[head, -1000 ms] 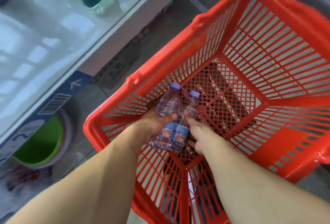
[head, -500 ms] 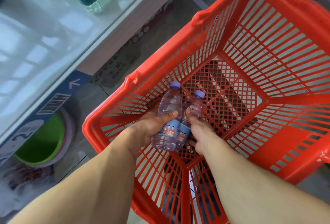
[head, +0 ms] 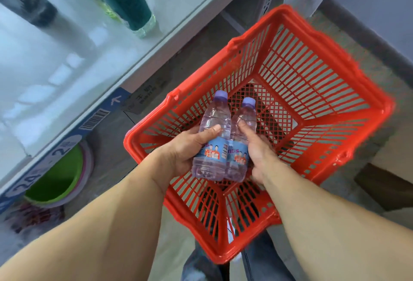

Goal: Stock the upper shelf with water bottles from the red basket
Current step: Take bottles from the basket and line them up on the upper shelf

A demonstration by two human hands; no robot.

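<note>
Left hand [head: 181, 153] wrapped round one water bottle [head: 212, 144], right hand [head: 257, 153] round another [head: 240, 146], above red basket [head: 324, 92], seemingly empty. Best kept firmly gripped, raised upright to shelf [head: 67, 57].

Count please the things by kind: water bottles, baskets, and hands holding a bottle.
Water bottles with purple caps: 2 (left bottle, right bottle)
Red basket: 1
Hands holding a bottle: 2 (left hand, right hand)
Total: 5

light: bright, even daylight – soft shadows
glare: pale sheen on shelf [head: 67, 41]
blur: smeared edges – wide-angle stretch at corners
</note>
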